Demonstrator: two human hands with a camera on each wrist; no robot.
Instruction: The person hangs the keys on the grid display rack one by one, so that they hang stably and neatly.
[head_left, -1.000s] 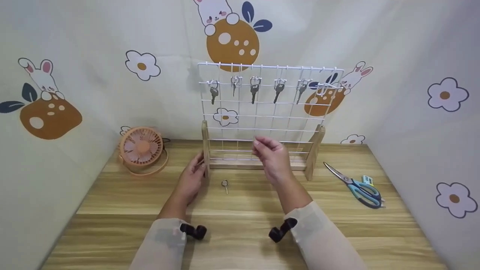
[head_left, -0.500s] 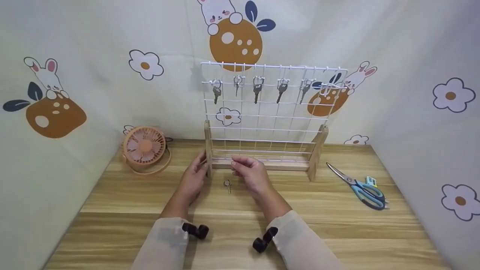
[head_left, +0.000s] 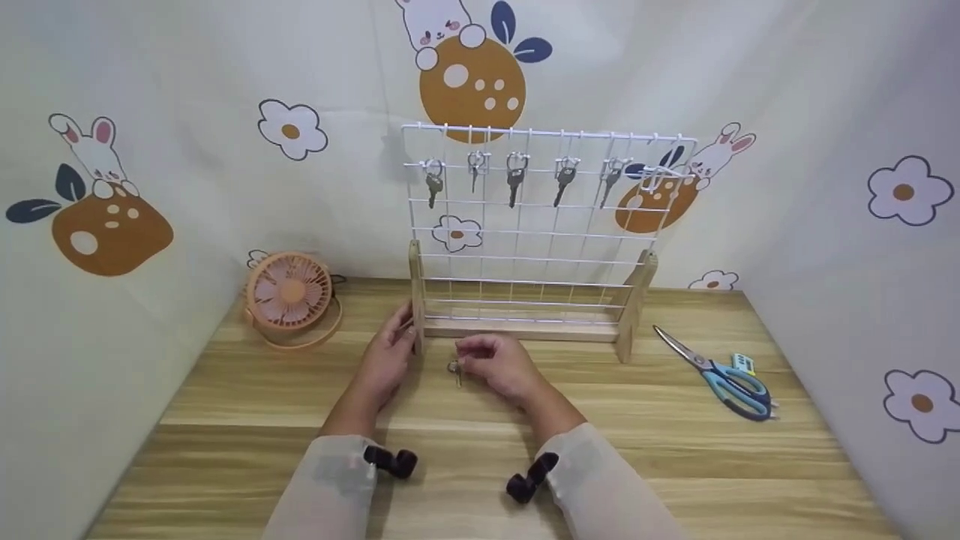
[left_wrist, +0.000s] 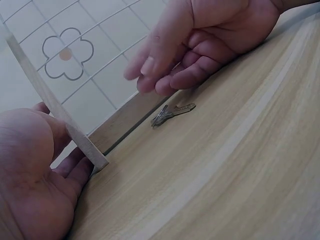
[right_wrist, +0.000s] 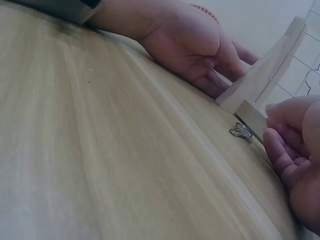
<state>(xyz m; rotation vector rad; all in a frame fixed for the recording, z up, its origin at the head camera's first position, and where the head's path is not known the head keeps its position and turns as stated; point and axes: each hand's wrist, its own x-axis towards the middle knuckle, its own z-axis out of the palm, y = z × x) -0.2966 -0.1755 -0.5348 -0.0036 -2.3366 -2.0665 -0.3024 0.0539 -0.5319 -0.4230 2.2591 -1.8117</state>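
A single key (head_left: 459, 379) with a split ring lies on the wooden tabletop, in front of the white wire rack (head_left: 547, 134). My right hand (head_left: 501, 366) hovers just beside it, thumb and fingers loosely bent; the left wrist view shows a small gap between fingertips and key (left_wrist: 176, 111). My left hand (head_left: 384, 367) holds the rack's left wooden leg (head_left: 417, 300), thumb on the near side and fingers behind, as the left wrist view shows. Higher up, several keys, among them a middle one (head_left: 514, 186), hang by rings from hooks on the grid.
An orange fan (head_left: 291, 291) stands at the left. To the right lie blue-handled scissors (head_left: 724, 382), partly over a small light-blue item (head_left: 742, 363). One more white hook (head_left: 658, 174) sits at the grid's right end. A patterned cloth backdrop (head_left: 345, 195) encloses the table.
My right hand has come down and left from in front of the grid to the loose key. My left hand stays on the rack's leg. The hanging keys look the same.
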